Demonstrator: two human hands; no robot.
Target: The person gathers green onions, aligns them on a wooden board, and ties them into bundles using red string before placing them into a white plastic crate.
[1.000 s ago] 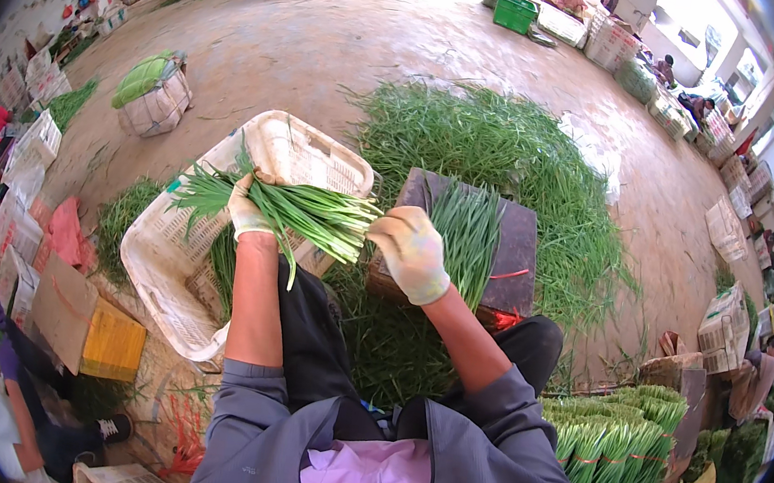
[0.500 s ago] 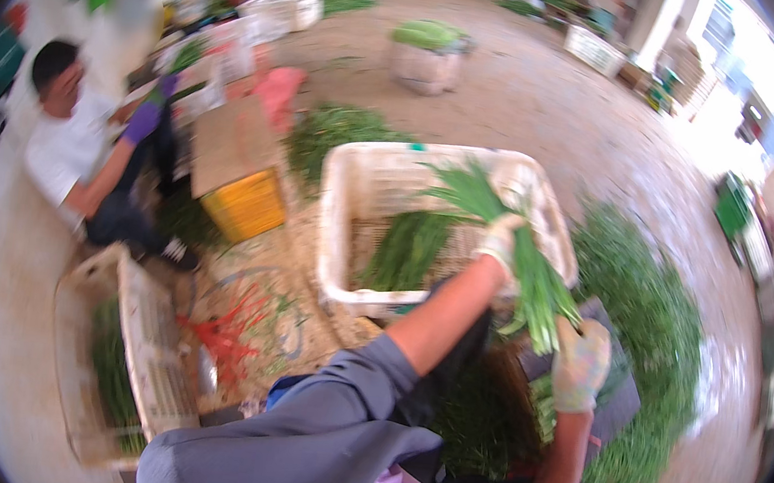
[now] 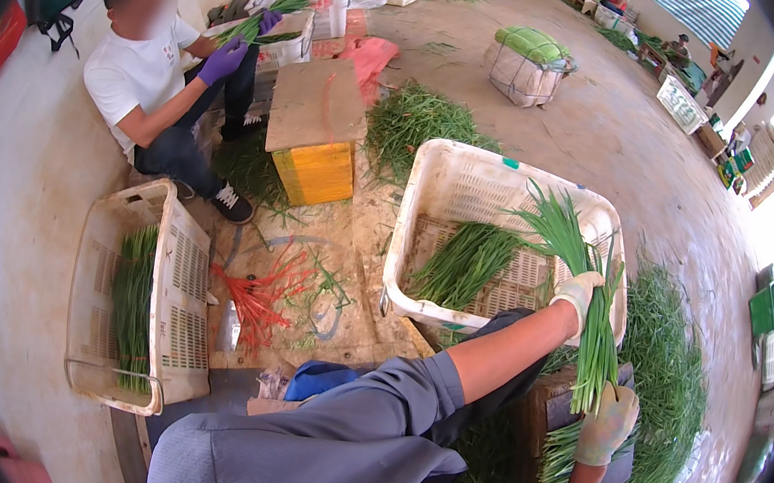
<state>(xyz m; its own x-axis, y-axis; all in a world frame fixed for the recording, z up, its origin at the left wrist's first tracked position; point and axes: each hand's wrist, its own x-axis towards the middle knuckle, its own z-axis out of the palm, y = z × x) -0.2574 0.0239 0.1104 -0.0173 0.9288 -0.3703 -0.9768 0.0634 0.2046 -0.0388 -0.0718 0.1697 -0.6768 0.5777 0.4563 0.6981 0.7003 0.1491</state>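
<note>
My left hand (image 3: 580, 292), in a pale work glove, is closed around the middle of a bunch of chives (image 3: 595, 356). The bunch slants over the right side of a white plastic crate (image 3: 428, 184), its leafy tips toward the crate's inside. At the lower stalk ends my right hand (image 3: 608, 427), in a stained glove, has its fingers curled against the bunch; its grip is partly hidden. Beneath that hand, more cut chives (image 3: 561, 457) lie on a dark block-like stand (image 3: 552, 403). Another bundle of chives (image 3: 467, 262) rests in the crate.
Loose greens (image 3: 661, 387) heap to the right. At left stand a second white crate (image 3: 185, 300) holding chives and a yellow box (image 3: 317, 172) with a board on top. Red ties (image 3: 256, 303) lie on the wooden board. A seated co-worker (image 3: 144, 71) wears purple gloves and handles greens.
The view has swung left, so most things sit farther right in it. My left hand still grips the bunch, which hangs more upright now; my right hand stays by its lower ends.
</note>
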